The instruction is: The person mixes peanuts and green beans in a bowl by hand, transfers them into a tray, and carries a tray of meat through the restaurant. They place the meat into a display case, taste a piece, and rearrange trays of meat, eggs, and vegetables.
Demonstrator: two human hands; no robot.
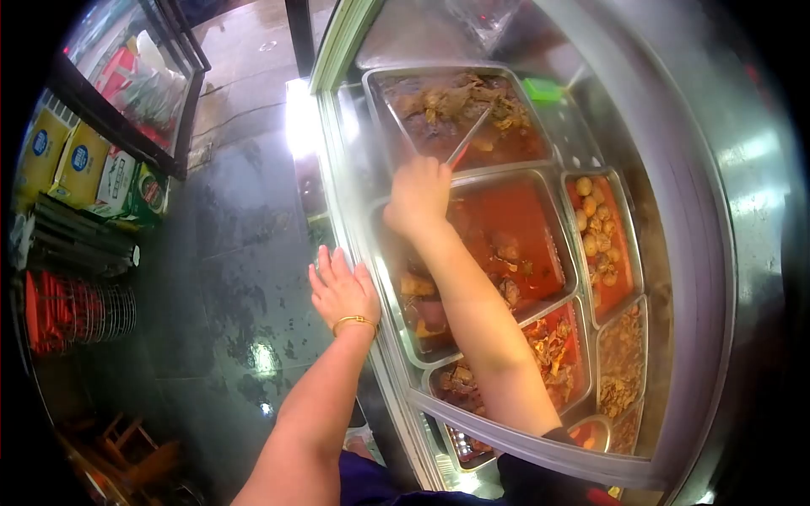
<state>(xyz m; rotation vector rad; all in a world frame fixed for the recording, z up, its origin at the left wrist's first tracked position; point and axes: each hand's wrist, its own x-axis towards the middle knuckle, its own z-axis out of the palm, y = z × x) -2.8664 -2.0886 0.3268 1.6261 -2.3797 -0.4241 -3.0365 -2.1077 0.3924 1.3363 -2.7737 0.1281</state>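
My right hand [422,196] reaches into a glass-fronted food case and is closed around metal tongs [471,136]. The two arms of the tongs spread apart over the far tray [547,145], which holds dark braised meat pieces [460,99] in reddish sauce. Below my right wrist lies a larger tray [558,221] of red broth with a few chunks in it. My left hand [344,291], with a gold bangle [355,320] at the wrist, is open with fingers spread beside the case's metal frame [364,253]. It holds nothing.
Along the case's right side are a tray of small round eggs [597,232] and a tray of brown pieces [620,379]. Nearer me stands a tray of chopped meat [553,346]. Left lie a wet dark floor [228,253], stacked cartons [84,164] and a red wire basket [80,312].
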